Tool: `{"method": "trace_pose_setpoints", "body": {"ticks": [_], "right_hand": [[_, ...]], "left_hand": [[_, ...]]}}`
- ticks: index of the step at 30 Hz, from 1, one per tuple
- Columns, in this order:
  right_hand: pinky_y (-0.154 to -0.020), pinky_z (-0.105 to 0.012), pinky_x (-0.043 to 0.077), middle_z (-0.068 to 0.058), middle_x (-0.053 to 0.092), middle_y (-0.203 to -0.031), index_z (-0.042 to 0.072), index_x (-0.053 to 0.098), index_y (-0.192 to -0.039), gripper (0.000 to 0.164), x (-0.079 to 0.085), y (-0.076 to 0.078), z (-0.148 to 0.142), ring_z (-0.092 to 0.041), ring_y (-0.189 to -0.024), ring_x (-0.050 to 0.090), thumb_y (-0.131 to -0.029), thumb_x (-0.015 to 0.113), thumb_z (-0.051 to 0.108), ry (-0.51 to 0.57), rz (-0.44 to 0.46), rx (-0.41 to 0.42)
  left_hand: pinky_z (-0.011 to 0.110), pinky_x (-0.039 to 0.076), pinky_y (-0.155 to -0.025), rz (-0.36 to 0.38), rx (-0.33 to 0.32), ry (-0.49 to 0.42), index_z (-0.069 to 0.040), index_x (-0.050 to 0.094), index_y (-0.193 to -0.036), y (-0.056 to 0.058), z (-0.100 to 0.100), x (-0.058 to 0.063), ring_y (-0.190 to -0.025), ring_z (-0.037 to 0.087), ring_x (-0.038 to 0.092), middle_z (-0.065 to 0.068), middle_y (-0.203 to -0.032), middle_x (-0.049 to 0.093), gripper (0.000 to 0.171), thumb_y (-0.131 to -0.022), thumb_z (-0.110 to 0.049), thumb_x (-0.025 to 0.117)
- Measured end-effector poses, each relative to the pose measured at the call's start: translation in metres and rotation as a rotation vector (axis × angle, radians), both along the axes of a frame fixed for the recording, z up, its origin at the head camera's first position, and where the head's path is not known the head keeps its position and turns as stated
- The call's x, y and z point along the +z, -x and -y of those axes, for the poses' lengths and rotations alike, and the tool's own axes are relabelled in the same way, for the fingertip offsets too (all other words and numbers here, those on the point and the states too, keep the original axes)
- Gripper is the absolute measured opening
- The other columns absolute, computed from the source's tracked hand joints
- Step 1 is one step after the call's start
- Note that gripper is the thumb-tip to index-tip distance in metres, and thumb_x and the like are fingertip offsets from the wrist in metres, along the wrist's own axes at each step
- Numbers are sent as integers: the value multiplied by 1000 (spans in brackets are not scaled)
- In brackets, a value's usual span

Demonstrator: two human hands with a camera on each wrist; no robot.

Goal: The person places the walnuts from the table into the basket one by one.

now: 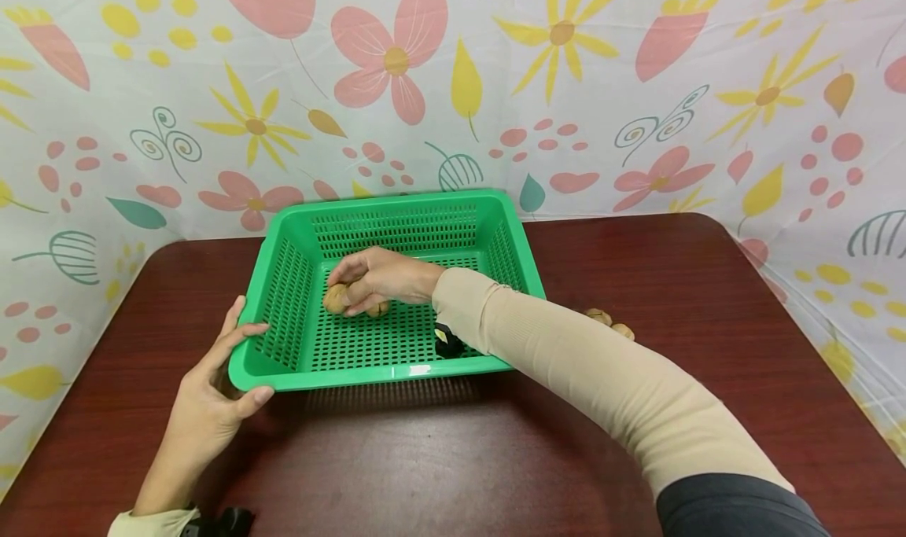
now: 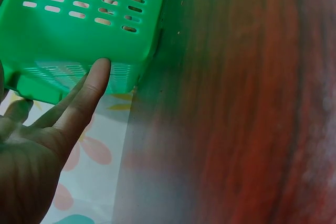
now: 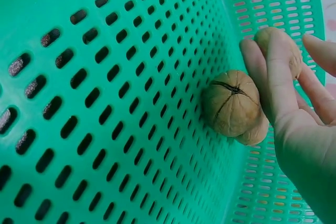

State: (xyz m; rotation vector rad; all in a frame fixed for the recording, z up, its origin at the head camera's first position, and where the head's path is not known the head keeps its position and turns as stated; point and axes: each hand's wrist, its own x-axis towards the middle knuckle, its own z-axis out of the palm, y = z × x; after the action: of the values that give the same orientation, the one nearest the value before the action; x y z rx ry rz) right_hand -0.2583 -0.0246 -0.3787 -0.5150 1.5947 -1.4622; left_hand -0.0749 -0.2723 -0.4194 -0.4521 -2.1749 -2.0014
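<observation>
A green plastic basket [image 1: 382,376] with slotted walls stands on the table. My right hand [image 1: 385,276] reaches down into it and pinches a walnut [image 1: 334,299] between thumb and fingers near its left side. Below that hand, another walnut [image 1: 378,309] rests on the basket floor. The right wrist view shows a cracked walnut [image 3: 231,103] there, with a further walnut [image 3: 255,131] partly hidden behind it. At the front left corner, my left hand [image 1: 212,403] grips the basket from outside, its thumb at the front rim and fingers along the left side.
Two walnuts [image 1: 598,315] lie on the dark red wooden table [image 1: 439,458] right of the basket, partly hidden by my right sleeve [image 1: 566,340]. A flower-patterned cloth [image 1: 453,89] hangs behind the table. A small black device [image 1: 447,340] sits at my right wrist.
</observation>
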Motion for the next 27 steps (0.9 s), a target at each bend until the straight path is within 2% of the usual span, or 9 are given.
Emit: {"method": "trace_pose_setpoints", "body": {"ticks": [3,7,13,20,27], "right_hand": [[-108,-47,54,-23,54,-147,-8,49,-148,47,1,-1,-1,-38,-129,62,-101,56,-8,-13,-15,9],[-107,-45,56,-21,55,-145,-6,53,-143,41,2,-1,-3,-36,-125,64,-102,55,-8,-22,-38,12],[-106,-44,56,-27,49,-153,-8,52,-143,41,9,-2,-6,-44,-129,61,-102,53,-6,-28,-88,27],[-105,-45,57,-26,55,-148,-4,59,-137,33,31,-8,-26,-45,-127,64,-104,58,1,-52,-122,12],[-104,-46,57,-18,61,-142,-3,61,-135,35,64,-10,-69,-40,-120,69,-100,62,3,-33,-169,-27]], "left_hand": [[10,53,-91,1,-4,5,9,49,-147,0,1,0,-148,2,41,2,-178,11,70,-81,25,68],[11,54,-90,-3,2,-5,10,50,-146,0,0,1,-147,2,42,4,-178,12,70,-80,25,69],[11,54,-89,-9,11,-22,10,51,-145,-1,-2,0,-145,3,45,5,-178,14,71,-78,27,69],[11,54,-90,-3,-3,-4,11,49,-146,0,0,1,-145,1,44,3,-178,12,70,-80,27,67],[11,54,-90,-10,-6,-5,11,49,-145,0,0,1,-144,1,45,4,-178,12,69,-80,27,67]]}}
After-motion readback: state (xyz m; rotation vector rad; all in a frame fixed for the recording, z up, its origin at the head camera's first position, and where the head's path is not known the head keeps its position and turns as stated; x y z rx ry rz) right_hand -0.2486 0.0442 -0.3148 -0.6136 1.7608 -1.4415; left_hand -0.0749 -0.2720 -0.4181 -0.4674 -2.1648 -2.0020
